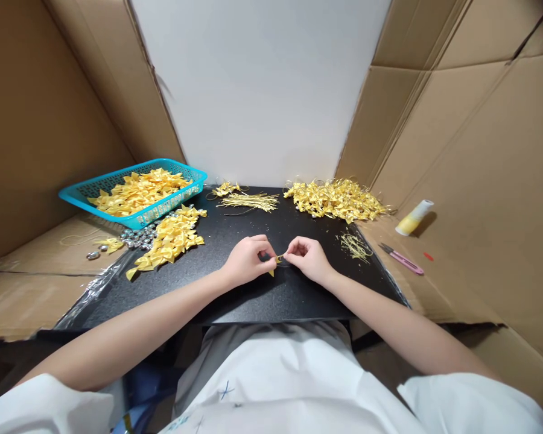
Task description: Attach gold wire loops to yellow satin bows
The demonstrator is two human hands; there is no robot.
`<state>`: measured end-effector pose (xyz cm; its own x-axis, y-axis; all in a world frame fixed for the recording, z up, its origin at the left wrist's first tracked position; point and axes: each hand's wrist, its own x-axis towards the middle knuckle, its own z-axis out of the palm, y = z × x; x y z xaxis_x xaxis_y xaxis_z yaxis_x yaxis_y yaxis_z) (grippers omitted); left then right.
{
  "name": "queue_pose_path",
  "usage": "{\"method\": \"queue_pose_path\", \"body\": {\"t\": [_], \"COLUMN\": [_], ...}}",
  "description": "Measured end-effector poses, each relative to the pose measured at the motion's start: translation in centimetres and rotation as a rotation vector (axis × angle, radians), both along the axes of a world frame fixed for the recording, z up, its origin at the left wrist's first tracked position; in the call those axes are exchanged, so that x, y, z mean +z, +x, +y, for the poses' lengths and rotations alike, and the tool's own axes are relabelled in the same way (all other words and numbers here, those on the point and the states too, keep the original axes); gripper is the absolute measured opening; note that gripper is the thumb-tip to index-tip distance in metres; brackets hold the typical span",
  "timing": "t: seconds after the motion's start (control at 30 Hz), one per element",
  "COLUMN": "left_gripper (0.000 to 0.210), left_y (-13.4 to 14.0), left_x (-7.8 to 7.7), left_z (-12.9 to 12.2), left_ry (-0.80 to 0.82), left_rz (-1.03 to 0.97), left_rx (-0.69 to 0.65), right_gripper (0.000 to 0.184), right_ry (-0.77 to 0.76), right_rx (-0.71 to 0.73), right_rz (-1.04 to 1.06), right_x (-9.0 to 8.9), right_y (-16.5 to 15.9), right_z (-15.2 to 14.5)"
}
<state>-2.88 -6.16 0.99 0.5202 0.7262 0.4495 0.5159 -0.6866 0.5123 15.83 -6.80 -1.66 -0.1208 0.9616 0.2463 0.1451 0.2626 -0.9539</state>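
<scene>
Both hands (278, 259) pinched on yellow bow (277, 260)

Bright, even overhead light; soft shadows; edges perhaps slightly warped.

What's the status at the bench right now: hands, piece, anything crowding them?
Left hand and right hand pinch one small yellow bow together above the black mat. Loose bow pile lies left, pink snips right; neither is touching.

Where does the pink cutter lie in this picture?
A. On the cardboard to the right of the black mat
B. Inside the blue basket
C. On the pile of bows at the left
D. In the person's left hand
A: the pink cutter lies on the cardboard, just right of the black mat, below the yellow spool.
</scene>
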Motion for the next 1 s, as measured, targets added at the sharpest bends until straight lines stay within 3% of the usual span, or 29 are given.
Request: {"method": "queue_pose_path", "body": {"t": [0.27,0.53,0.9,1.0], "left_gripper": [0.014,0.02,0.015,0.017], "left_y": [-0.1,-0.2,-0.3,-0.3], "left_x": [-0.1,-0.2,0.3,0.3], "left_z": [0.2,0.3,0.3,0.4], "left_ry": [-0.166,-0.313,-0.387,-0.445], "left_rz": [-0.115,-0.151,-0.137,-0.172], "left_rx": [-0.016,-0.063,-0.181,-0.172], "right_gripper": [0.013,0.008,0.011,0.007], "right_ry": [0.119,0.307,0.274,0.369], "right_rx": [0.161,0.049,0.074,0.026], "right_rz": [-0.141,-0.323,-0.277,-0.327], "right_x": [0.5,0.9,1.0,1.2], "right_y": [0.2,0.2,0.2,0.4], "right_z": [-0.8,-1.0,-1.0,-1.2]}}
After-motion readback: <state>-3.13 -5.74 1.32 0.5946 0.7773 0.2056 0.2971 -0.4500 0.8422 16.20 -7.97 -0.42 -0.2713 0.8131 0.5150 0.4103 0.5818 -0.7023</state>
